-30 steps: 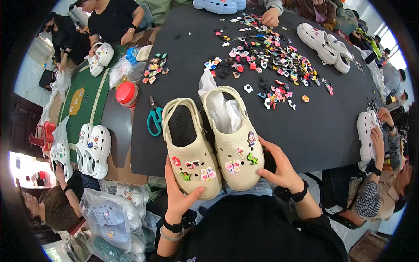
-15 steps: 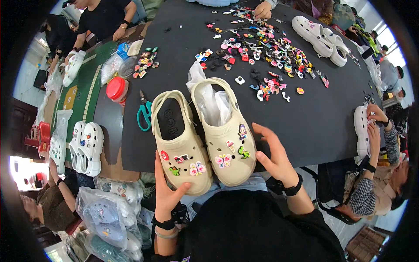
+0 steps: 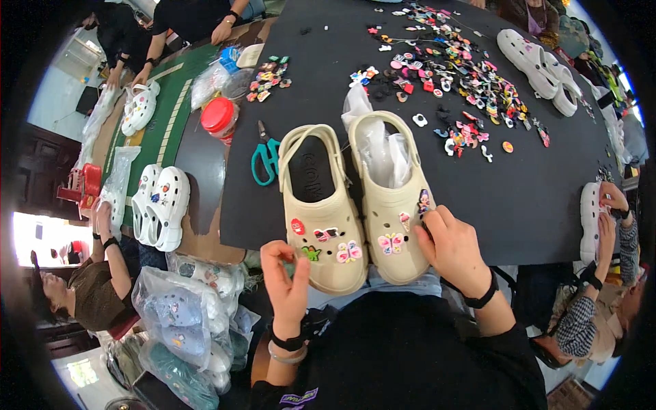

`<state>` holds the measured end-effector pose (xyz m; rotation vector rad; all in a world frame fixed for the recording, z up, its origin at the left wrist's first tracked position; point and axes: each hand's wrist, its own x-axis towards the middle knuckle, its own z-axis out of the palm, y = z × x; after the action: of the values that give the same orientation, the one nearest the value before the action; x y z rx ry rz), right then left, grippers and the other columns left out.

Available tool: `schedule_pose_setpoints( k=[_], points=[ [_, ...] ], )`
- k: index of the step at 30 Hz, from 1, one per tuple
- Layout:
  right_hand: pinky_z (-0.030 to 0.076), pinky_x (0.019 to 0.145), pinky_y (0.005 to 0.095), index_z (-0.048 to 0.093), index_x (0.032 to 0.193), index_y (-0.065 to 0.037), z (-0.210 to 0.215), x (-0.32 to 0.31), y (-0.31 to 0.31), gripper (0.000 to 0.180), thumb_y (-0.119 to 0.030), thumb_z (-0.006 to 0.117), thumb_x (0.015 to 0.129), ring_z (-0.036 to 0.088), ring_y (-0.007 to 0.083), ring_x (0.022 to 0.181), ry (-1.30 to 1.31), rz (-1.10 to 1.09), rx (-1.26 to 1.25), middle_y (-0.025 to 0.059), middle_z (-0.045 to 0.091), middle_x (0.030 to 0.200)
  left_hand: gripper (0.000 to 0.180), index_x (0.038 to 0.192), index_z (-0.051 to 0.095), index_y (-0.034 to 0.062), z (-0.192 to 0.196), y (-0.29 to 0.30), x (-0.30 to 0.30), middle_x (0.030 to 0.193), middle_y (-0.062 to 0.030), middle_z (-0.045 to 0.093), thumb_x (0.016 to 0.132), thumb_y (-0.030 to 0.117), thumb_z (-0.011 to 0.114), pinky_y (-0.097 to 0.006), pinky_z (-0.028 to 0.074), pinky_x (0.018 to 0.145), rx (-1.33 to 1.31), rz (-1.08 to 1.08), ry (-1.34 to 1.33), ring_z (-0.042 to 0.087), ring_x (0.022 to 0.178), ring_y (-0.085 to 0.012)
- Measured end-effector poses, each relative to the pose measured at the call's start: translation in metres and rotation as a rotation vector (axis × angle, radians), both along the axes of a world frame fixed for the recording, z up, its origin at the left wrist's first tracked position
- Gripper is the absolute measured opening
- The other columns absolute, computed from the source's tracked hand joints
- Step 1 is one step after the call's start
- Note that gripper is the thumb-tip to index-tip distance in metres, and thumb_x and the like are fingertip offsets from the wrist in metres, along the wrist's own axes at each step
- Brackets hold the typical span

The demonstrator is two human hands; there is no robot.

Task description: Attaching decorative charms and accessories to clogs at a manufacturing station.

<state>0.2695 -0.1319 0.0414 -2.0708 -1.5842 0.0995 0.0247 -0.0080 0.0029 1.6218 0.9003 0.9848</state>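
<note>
Two beige clogs (image 3: 355, 205) lie on the table; right hand (image 3: 454, 249) presses one, left hand (image 3: 287, 280) pinches something unclear

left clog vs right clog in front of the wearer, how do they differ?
The left clog has an empty, dark footbed; the right clog is stuffed with clear plastic. The right hand rests on the right clog's outer toe; the left hand is lifted beside the left clog. Both are beige, strapped, toes toward the wearer, bearing charms.

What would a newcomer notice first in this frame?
A pair of cream clogs dotted with colourful charms stands at the near edge of the black table, the right hand touching the right one. Beyond them, a scatter of loose charms covers the far tabletop.
</note>
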Motion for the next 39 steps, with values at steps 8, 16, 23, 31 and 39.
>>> schedule_pose_setpoints(
  k=[8, 16, 23, 31, 39],
  points=[
    [0.046, 0.05, 0.0381, 0.048, 0.08, -0.002, -0.015, 0.018, -0.003, 0.014, -0.008, 0.061, 0.082, 0.056, 0.0311, 0.057, 0.06, 0.192, 0.064, 0.0134, 0.052, 0.074, 0.036, 0.086, 0.044, 0.0029, 0.014, 0.01, 0.011, 0.086, -0.0088, 0.041, 0.07, 0.011, 0.076, -0.034, 0.038, 0.064, 0.223, 0.0, 0.38, 0.043, 0.075, -0.0227],
    [0.045, 0.049, 0.038, 0.049, 0.078, -0.002, -0.012, 0.015, 0.001, 0.015, -0.006, 0.063, 0.08, 0.055, 0.0307, 0.056, 0.101, 0.193, 0.108, 0.0129, 0.052, 0.072, 0.02, 0.081, 0.049, 0.0007, 0.015, 0.01, 0.01, 0.087, -0.0153, 0.049, 0.078, 0.009, 0.066, -0.04, 0.043, 0.064, 0.572, -0.061, 0.513, 0.05, 0.076, -0.0322],
    [0.043, 0.048, 0.0367, 0.048, 0.076, -0.003, -0.011, 0.01, -0.001, 0.018, -0.008, 0.066, 0.079, 0.054, 0.0289, 0.054, 0.12, 0.122, 0.095, 0.0111, 0.051, 0.068, 0.012, 0.081, 0.051, 0.0007, 0.015, 0.015, 0.01, 0.087, -0.0156, 0.053, 0.079, 0.005, 0.062, -0.041, 0.045, 0.062, 0.724, -0.086, 0.55, 0.053, 0.075, -0.0334],
    [0.043, 0.047, 0.0366, 0.048, 0.076, -0.004, -0.01, 0.01, -0.001, 0.019, -0.01, 0.066, 0.08, 0.053, 0.0279, 0.053, 0.153, 0.104, 0.089, 0.0106, 0.051, 0.068, 0.013, 0.083, 0.052, 0.0004, 0.011, 0.018, 0.005, 0.087, -0.015, 0.053, 0.079, 0.005, 0.063, -0.041, 0.046, 0.063, 0.711, -0.062, 0.493, 0.053, 0.075, -0.0333],
    [0.039, 0.054, 0.0289, 0.053, 0.081, 0.0, -0.004, 0.03, -0.01, 0.02, -0.018, 0.059, 0.089, 0.048, 0.0171, 0.056, 0.688, 0.175, 0.107, 0.0082, 0.048, 0.069, 0.016, 0.082, 0.049, 0.0032, 0.016, 0.031, 0.004, 0.077, -0.0042, 0.047, 0.084, 0.008, 0.064, -0.026, 0.037, 0.059, 0.161, -0.045, 0.173, 0.044, 0.065, -0.0129]
  ],
)
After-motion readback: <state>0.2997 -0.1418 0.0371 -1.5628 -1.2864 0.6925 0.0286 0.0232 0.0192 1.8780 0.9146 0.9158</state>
